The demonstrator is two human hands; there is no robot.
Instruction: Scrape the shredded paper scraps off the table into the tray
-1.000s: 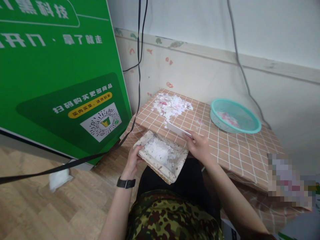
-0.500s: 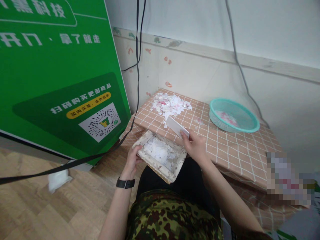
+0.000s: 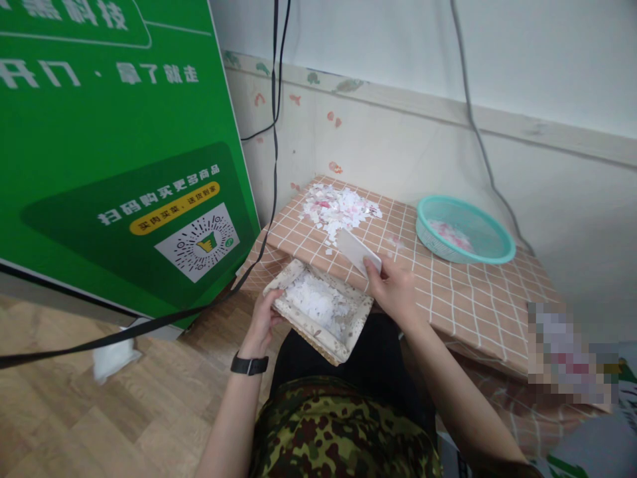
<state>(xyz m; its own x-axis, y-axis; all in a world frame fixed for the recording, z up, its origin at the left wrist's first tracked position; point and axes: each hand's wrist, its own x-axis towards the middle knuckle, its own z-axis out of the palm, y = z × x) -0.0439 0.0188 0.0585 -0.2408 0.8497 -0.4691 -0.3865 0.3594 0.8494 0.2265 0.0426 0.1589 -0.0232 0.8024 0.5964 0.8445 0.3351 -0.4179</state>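
Observation:
My left hand (image 3: 266, 313) grips the left rim of a shallow rectangular basket (image 3: 342, 346) with a pale, leaf-patterned lining, held just below the table edge. White paper scraps (image 3: 313, 300) lie inside it. In my right hand (image 3: 393, 282) is a flat white card (image 3: 357, 249), pinched at its near end and tilted over the table's front edge. Beyond the card's far end spreads a pile of white and pink paper scraps (image 3: 343, 207) on the checked tablecloth (image 3: 432, 295).
A turquoise plastic colander (image 3: 465, 229) with pinkish scraps stands at the right rear of the table. A green cabinet (image 3: 124, 126) rises on the left. A black strap (image 3: 275, 153) hangs in front. A white bag (image 3: 115, 358) lies on the floor.
My right hand has moved slightly right with the card, whose broad face now shows more. The basket and my left hand stay almost where they were.

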